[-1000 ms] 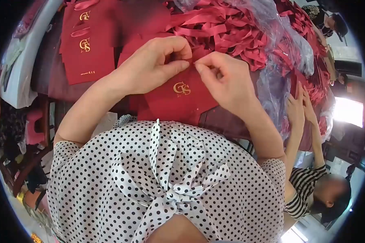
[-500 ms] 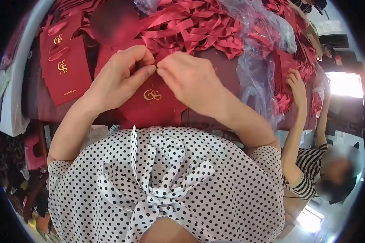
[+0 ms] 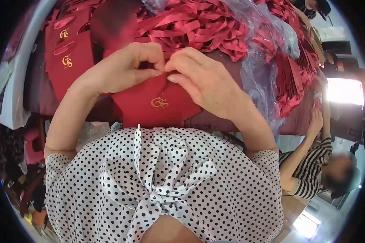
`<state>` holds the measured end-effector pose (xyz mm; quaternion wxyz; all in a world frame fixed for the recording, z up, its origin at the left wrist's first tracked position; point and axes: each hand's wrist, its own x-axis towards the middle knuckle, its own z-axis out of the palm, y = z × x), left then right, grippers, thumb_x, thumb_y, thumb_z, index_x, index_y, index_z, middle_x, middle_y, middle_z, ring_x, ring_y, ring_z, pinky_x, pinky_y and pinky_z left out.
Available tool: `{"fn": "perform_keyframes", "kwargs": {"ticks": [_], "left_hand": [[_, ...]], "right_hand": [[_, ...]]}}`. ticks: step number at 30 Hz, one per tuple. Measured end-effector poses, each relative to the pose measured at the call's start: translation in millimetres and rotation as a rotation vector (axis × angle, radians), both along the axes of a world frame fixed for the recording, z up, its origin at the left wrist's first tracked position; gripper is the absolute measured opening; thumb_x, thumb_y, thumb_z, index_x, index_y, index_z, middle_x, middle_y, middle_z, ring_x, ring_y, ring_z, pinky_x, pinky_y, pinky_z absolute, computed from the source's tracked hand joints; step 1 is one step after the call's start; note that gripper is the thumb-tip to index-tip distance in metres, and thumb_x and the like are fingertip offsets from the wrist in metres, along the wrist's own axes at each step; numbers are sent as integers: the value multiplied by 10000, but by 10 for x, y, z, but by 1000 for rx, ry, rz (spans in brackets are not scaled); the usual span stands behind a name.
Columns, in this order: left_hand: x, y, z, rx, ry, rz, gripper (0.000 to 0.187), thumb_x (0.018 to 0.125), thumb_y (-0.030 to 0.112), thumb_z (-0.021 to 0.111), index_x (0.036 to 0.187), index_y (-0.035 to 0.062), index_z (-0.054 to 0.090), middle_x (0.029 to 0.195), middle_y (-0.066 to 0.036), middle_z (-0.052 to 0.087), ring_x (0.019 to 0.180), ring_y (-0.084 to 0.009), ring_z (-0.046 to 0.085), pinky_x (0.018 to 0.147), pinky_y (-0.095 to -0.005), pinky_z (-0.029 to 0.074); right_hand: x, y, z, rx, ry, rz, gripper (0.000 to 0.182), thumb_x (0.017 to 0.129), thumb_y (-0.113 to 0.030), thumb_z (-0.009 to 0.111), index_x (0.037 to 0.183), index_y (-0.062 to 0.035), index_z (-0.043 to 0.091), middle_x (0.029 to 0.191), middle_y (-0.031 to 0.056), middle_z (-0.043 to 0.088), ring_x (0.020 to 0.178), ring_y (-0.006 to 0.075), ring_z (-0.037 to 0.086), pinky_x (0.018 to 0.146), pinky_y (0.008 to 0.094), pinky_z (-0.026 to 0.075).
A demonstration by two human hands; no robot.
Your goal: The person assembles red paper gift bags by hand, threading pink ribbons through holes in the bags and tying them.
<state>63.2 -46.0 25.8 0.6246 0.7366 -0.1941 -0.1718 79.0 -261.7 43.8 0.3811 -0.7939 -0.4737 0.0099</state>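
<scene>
A dark red paper gift bag with a gold monogram lies in front of me at the table's near edge. At its upper edge, my left hand pinches with thumb and forefinger together. My right hand meets it there, its fingers bent and the thumb drawn close to the fingertips. The two sets of fingertips nearly meet over the bag's top, and I cannot tell what small piece is between them. Beyond the hands spreads a large heap of loose red ribbons.
Finished-looking red bags with ribbon handles overlap at the left. Crumpled clear plastic runs along the ribbon heap's right side. Farther right stands a stack of red bags. A person in a striped top works at the right edge, one hand low by the table.
Both my hands have shifted slightly right, the right thumb now showing below its fingers. The bag has tilted and moved right a little. The other person's hand has left the bag stack and moved down.
</scene>
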Motion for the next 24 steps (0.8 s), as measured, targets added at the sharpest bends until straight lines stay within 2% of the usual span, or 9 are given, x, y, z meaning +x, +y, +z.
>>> {"fn": "perform_keyframes", "kwargs": {"ticks": [5, 7, 9, 12, 13, 15, 16, 19, 24], "left_hand": [[-32, 43, 152, 238, -459, -84, 113, 764, -45, 602, 774, -18, 492, 824, -75, 462, 814, -202, 506, 715, -293, 417], [4, 247, 190, 471, -714, 135, 100, 782, -36, 591, 780, -28, 491, 819, -92, 451, 793, -227, 507, 706, -297, 422], [-41, 349, 256, 535, -487, 185, 53, 819, -21, 568, 837, -20, 519, 839, -115, 472, 794, -259, 520, 707, -312, 432], [-44, 317, -7, 705, -897, 564, 64, 835, 49, 603, 867, 30, 551, 821, -110, 503, 760, -276, 537, 652, -345, 442], [-103, 292, 21, 709, -898, 565, 64, 835, 49, 603, 867, 30, 551, 821, -110, 503, 760, -276, 537, 652, -345, 442], [-284, 216, 111, 390, -785, 438, 150, 817, 44, 641, 949, 20, 576, 915, -108, 547, 870, -293, 547, 772, -356, 448], [-314, 226, 133, 437, -859, 281, 194, 782, 78, 688, 938, 29, 583, 942, -108, 544, 948, -303, 518, 823, -380, 431], [-315, 225, -34, 573, -775, 224, 202, 766, 85, 704, 886, 20, 554, 931, -86, 524, 980, -265, 474, 828, -371, 421], [-365, 248, -15, 431, -429, 237, 202, 768, 78, 701, 860, 17, 531, 847, -76, 490, 879, -240, 461, 762, -341, 410]], "right_hand": [[26, -77, 140, -152, -118, 56, 189, 813, -70, 646, 959, -54, 527, 898, 103, 531, 713, 315, 593, 604, 388, 505], [47, -165, 158, -216, -28, -10, 197, 796, -73, 661, 934, -44, 523, 843, 107, 534, 731, 289, 611, 603, 364, 492], [69, -178, 140, -186, 20, -9, 182, 803, -68, 657, 935, -36, 535, 837, 113, 549, 712, 262, 623, 607, 354, 481], [41, -107, 58, -155, 91, 37, 181, 810, -75, 657, 951, -32, 552, 856, 115, 569, 712, 258, 625, 620, 354, 483], [38, -100, 43, -152, 90, 40, 181, 810, -75, 657, 951, -32, 552, 856, 115, 569, 712, 258, 625, 620, 354, 483], [45, -93, 17, -162, 115, 1, 175, 814, -80, 657, 954, -28, 566, 862, 117, 577, 733, 257, 626, 635, 350, 485], [46, -95, 8, -163, 116, -5, 175, 814, -80, 657, 954, -28, 566, 862, 117, 577, 733, 257, 626, 635, 350, 485], [59, -111, -48, -178, 123, -14, 173, 808, -102, 673, 943, -30, 592, 887, 107, 586, 770, 248, 622, 647, 348, 489], [140, -189, -352, -41, -524, -151, 159, 753, -133, 712, 884, -69, 647, 947, 50, 614, 761, 215, 586, 637, 312, 485]]}}
